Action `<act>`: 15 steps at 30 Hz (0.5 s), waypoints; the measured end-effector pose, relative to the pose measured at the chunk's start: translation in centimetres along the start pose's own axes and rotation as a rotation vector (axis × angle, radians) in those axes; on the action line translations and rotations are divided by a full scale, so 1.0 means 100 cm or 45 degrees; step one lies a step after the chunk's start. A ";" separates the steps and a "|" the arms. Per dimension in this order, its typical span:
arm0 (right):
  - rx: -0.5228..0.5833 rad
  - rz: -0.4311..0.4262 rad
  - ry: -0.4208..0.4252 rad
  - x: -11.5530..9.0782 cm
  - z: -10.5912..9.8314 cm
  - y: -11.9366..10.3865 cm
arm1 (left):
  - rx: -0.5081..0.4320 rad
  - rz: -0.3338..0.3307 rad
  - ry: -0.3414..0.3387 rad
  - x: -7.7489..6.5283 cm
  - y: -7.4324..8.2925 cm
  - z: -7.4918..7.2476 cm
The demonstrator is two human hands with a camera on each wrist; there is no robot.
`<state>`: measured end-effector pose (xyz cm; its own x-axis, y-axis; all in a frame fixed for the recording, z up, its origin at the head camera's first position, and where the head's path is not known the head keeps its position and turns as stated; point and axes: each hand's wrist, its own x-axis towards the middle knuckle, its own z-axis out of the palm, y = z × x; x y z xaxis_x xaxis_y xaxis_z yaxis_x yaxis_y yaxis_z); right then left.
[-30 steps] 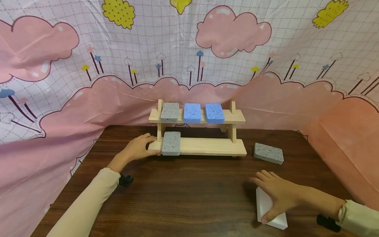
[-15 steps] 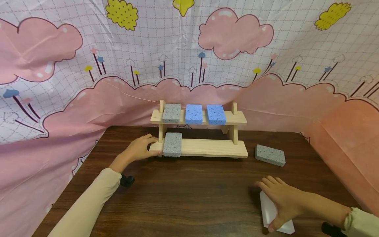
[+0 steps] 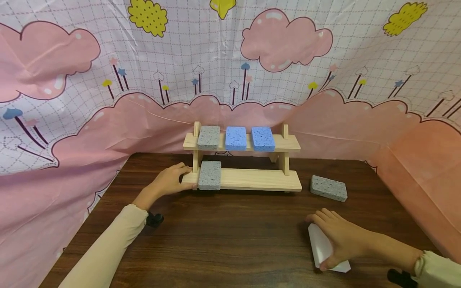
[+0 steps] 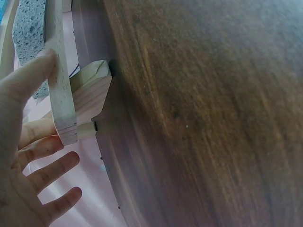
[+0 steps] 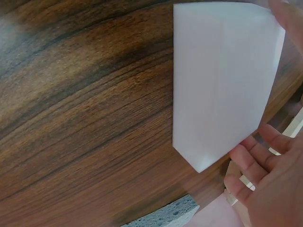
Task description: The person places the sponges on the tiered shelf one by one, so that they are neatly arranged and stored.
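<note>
My left hand point(image 3: 167, 181) holds the left end of the lower board of a two-tier wooden shelf point(image 3: 259, 178). In the left wrist view its thumb point(image 4: 35, 71) presses the board's front edge, with the index and middle fingers behind. Beside that hand, a grey speckled sponge point(image 3: 210, 175) rests on the lower board. My right hand point(image 3: 343, 240) spans a smooth white block-like piece point(image 5: 222, 85) with angled corners, thumb at one end and fingertips at the other. The piece lies close over the table, and the hand hides part of it in the head view.
One grey sponge point(image 3: 209, 138) and two blue sponges, the left one point(image 3: 235, 139) and the right one point(image 3: 263, 139), sit on the upper board. Another grey sponge point(image 3: 329, 188) lies on the dark wooden table point(image 3: 223, 236), right of the shelf. A pink patterned cloth point(image 3: 273, 92) hangs behind.
Over the last half second my right hand and the white piece have shifted slightly left and away from me. The left hand keeps its hold on the shelf; the sponges stay put.
</note>
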<state>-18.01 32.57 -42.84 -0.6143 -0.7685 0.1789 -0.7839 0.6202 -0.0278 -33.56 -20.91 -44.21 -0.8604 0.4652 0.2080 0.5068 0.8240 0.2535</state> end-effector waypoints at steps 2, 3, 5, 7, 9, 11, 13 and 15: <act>0.005 -0.002 0.019 0.002 0.001 0.001 | 0.001 -0.002 -0.001 0.000 0.000 0.001; 0.005 -0.004 0.029 0.003 0.001 0.001 | 0.004 0.001 0.000 0.000 -0.001 0.001; 0.003 -0.015 0.042 0.006 0.002 0.002 | 0.009 0.000 -0.003 0.001 -0.001 0.001; -0.006 -0.029 0.060 0.008 0.003 0.002 | 0.012 -0.008 -0.009 0.001 -0.001 0.001; -0.018 -0.043 0.078 0.011 0.003 0.002 | 0.015 -0.006 -0.009 0.000 0.000 0.001; -0.034 -0.053 0.087 0.013 0.003 0.003 | 0.012 -0.010 -0.010 0.000 0.000 0.000; -0.054 -0.059 0.097 0.015 0.004 0.003 | 0.011 -0.005 -0.006 0.000 0.001 0.000; -0.071 -0.063 0.102 0.018 0.004 0.002 | 0.012 -0.001 -0.002 0.000 0.000 0.001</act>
<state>-19.29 31.28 -42.95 -0.5644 -0.7846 0.2567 -0.8054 0.5915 0.0370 -33.55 -20.85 -44.26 -0.8607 0.4652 0.2068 0.5058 0.8273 0.2444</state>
